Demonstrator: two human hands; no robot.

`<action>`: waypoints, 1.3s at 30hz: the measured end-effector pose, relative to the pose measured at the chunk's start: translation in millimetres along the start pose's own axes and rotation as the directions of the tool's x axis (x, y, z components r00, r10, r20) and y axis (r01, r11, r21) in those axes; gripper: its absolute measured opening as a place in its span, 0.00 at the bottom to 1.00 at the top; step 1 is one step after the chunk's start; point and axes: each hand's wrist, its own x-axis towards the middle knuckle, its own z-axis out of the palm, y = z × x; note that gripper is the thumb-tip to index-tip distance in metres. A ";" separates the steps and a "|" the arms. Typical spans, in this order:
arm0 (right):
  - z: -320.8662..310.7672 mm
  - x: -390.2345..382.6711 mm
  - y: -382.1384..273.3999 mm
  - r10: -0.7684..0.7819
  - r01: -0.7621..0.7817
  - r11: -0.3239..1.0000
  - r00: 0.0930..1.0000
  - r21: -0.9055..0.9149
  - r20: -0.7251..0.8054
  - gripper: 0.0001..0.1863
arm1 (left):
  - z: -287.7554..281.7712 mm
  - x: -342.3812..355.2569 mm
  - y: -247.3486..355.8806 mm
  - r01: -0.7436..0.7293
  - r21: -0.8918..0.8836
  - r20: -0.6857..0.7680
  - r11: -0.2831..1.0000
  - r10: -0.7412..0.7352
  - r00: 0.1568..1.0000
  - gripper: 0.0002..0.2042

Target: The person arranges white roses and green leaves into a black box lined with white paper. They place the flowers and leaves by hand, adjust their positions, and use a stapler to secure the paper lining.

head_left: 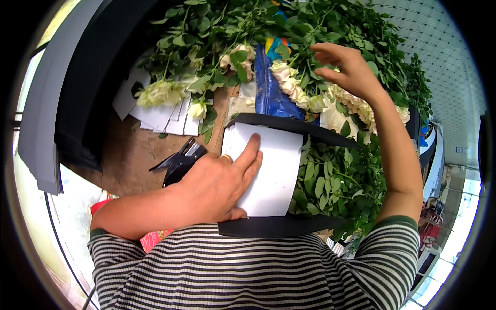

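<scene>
My left hand point(222, 183) lies on a white sheet point(272, 181) atop several stacked ones, its index finger stretched across it. The sheets rest on a black wrap point(274, 226) whose sides rise above and below them, with leafy stems point(336, 186) at its right side. My right hand point(341, 72) is raised at the upper right over white roses point(287, 80), fingers loosely curved and apart, nothing visible in them. A black stapler point(181, 163) lies left of my left hand.
Leafy rose bunches point(196, 23) cover the back of the wooden table point(121, 155), around crumpled blue plastic point(268, 101). Loose white papers point(160, 116) lie at the back left. Tall stacks of grey point(44, 119) and black sheets point(82, 103) stand along the left.
</scene>
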 end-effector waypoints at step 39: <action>111.8 -120.2 -98.9 -0.504 0.472 0.842 0.861 -0.262 -0.071 0.23 | 63.0 -3.6 -25.8 0.110 -0.957 -0.025 0.269 -0.454 0.891 0.10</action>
